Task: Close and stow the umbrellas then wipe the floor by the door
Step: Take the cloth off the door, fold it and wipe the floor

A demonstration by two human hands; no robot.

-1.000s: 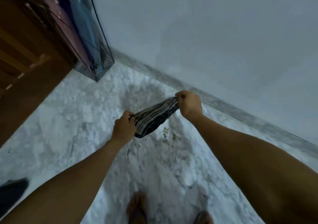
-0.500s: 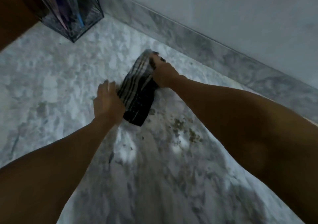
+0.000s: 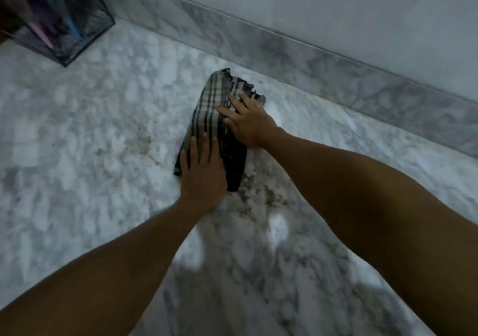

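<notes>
A folded checked cloth (image 3: 210,108), beige with dark stripes, lies flat on the marble floor (image 3: 90,134) near the skirting. My left hand (image 3: 201,173) presses on its near end with straight fingers. My right hand (image 3: 248,121) lies flat on its far right part, fingers spread. Brown dirt specks (image 3: 261,196) mark the floor just in front of the cloth and to its left. A clear stand (image 3: 62,25) at the top left holds closed umbrellas, seen as pink and blue streaks.
A grey marble skirting (image 3: 297,61) runs diagonally from the top middle to the right edge, under a pale wall (image 3: 336,7). Open floor spreads to the left and in front of the cloth.
The cloth went from held stretched in the air between both hands to lying on the floor. Both hands let go their grip and now press flat on it. The view dropped closer to the floor.
</notes>
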